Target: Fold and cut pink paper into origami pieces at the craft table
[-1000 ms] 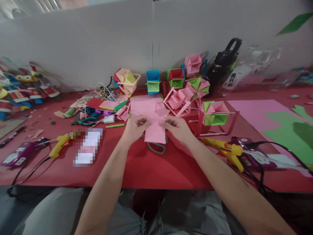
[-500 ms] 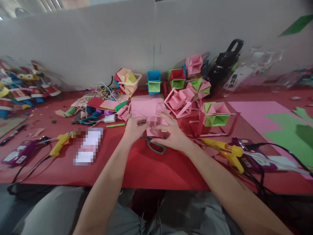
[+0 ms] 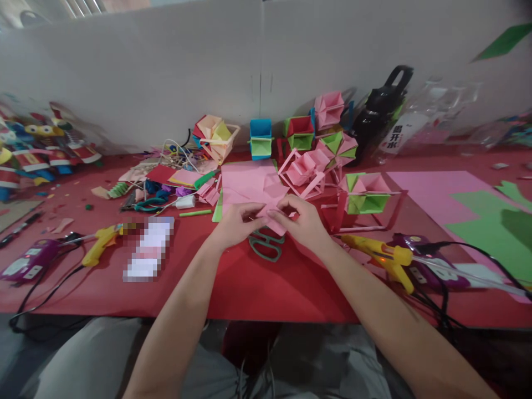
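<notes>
My left hand (image 3: 234, 224) and my right hand (image 3: 302, 223) meet over the middle of the red table (image 3: 249, 282). Both pinch a small folded pink paper piece (image 3: 273, 220) between their fingertips. It is held just above grey-green scissors (image 3: 266, 245) lying on the table. Behind the hands lies a stack of pink paper sheets (image 3: 245, 183).
Folded paper boxes (image 3: 305, 166) in pink, green and blue crowd the back. A yellow glue gun (image 3: 384, 256) with cables lies right, another glue gun (image 3: 97, 246) left. A black jug (image 3: 380, 113), large pink and green sheets (image 3: 465, 205) and colourful figures (image 3: 29, 155) line the sides.
The pink piece was a larger flap held flat a second ago. It has been folded smaller, and both hands have closed in and now pinch it together.
</notes>
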`<control>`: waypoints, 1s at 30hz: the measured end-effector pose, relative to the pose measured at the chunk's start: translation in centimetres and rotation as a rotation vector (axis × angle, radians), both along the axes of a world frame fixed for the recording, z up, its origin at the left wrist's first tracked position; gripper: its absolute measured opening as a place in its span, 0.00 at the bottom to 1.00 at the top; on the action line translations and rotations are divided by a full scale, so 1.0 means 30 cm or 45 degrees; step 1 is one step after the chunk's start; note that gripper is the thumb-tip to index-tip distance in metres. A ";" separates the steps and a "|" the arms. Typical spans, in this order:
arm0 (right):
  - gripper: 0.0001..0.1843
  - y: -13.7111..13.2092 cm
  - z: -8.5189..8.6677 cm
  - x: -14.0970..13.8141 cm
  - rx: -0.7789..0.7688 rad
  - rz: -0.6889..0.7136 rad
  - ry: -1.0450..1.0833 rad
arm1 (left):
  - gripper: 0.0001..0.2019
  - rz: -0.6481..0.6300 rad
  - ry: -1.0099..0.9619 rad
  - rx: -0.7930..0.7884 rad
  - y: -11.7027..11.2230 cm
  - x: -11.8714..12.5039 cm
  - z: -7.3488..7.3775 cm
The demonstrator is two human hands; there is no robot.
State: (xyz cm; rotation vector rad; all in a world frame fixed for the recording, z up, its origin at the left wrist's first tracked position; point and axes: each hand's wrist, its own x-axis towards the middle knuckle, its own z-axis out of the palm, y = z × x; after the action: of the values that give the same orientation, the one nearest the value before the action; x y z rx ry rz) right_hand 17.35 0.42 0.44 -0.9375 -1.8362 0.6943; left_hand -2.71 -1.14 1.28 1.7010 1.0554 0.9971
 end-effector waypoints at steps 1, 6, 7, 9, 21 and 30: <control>0.14 -0.002 -0.003 -0.002 -0.044 0.000 0.035 | 0.15 0.036 0.011 0.016 0.002 0.001 -0.002; 0.15 -0.006 -0.012 -0.010 -0.122 0.036 0.088 | 0.13 0.241 0.029 0.093 0.014 0.001 -0.004; 0.16 -0.007 -0.011 -0.010 -0.122 0.034 0.080 | 0.13 0.258 0.025 0.100 0.014 0.001 -0.002; 0.16 -0.009 -0.008 -0.010 -0.127 0.025 0.079 | 0.11 0.261 0.020 0.096 0.013 0.003 0.002; 0.16 -0.007 0.014 -0.005 -0.177 0.054 0.044 | 0.08 0.190 0.019 0.173 0.006 0.014 0.007; 0.20 -0.014 0.028 -0.002 -0.201 0.069 0.051 | 0.08 0.214 0.014 0.208 0.001 0.014 0.007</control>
State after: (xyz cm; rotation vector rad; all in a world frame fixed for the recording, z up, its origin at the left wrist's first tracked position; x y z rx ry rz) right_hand 17.29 0.00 1.28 -0.9715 -1.7970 0.8961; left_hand -2.31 -1.12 1.48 1.7720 1.1658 1.2107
